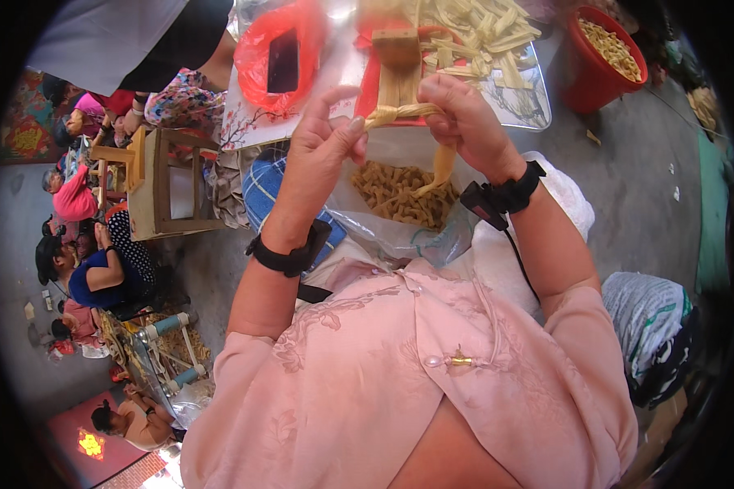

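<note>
Between my two hands a pale yellow, pliable strip [401, 112] is stretched level, folded or twisted on itself. My left hand [320, 137] pinches its left end with thumb and fingers. At the other end my right hand [467, 118] grips it with curled fingers, and a loose tail hangs below. Under the hands, a clear plastic bag [357, 213] in my lap holds many short, knotted-looking tan pieces [404, 194]. Just beyond my hands, a wooden board [400, 84] with a wooden block [395, 47] lies on the table. A heap of flat yellow strips [485, 37] is to its right.
On the patterned table [236, 124] are a red plastic bag [254, 61] and a dark phone [283, 61]. A red bucket [583, 88] of similar pieces stands at right. Wooden stools [151, 187] and several seated people are at left; a person stands close at upper left.
</note>
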Motion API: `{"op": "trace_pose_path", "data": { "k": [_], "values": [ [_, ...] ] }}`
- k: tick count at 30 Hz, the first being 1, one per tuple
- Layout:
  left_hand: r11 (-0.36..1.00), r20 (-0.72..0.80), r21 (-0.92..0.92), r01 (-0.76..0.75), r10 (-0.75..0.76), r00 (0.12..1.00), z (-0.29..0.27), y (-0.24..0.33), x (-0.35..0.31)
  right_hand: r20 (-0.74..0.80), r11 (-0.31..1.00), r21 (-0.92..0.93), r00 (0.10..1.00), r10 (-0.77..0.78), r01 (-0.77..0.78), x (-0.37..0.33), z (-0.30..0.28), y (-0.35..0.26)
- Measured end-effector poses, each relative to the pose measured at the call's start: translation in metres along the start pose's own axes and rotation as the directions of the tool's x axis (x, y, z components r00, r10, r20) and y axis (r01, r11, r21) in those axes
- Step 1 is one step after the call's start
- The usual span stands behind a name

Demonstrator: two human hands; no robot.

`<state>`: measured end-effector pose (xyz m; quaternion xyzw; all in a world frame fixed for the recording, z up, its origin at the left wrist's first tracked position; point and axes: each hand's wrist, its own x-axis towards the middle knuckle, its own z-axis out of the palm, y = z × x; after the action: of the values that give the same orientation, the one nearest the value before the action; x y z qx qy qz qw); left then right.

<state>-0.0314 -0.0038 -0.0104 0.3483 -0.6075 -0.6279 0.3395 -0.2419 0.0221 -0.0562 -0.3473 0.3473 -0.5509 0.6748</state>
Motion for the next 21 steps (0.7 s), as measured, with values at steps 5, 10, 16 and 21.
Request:
{"op": "trace_pose_path", "data": {
  "k": [5, 10, 16, 21],
  "values": [
    [0.454, 0.159, 0.788, -0.416, 0.502, 0.85, 0.005, -0.014, 0.006, 0.026, 0.99, -0.139, 0.999, -0.019, 0.022, 0.0, 0.008, 0.004],
    [0.466, 0.193, 0.832, -0.301, 0.265, 0.945, 0.009, -0.025, 0.003, 0.126, 0.989, -0.146, 0.992, -0.006, 0.025, 0.004, 0.02, 0.022],
    [0.267, 0.222, 0.918, -0.292, 0.265, 0.938, -0.013, -0.046, 0.023, 0.133, 0.921, -0.388, 0.991, 0.007, 0.045, 0.006, 0.01, 0.024],
    [0.681, 0.179, 0.673, -0.288, 0.228, 0.957, -0.015, -0.056, 0.045, 0.018, 0.797, -0.566, 0.97, -0.243, 0.21, 0.016, -0.002, 0.013]
  ]
}}
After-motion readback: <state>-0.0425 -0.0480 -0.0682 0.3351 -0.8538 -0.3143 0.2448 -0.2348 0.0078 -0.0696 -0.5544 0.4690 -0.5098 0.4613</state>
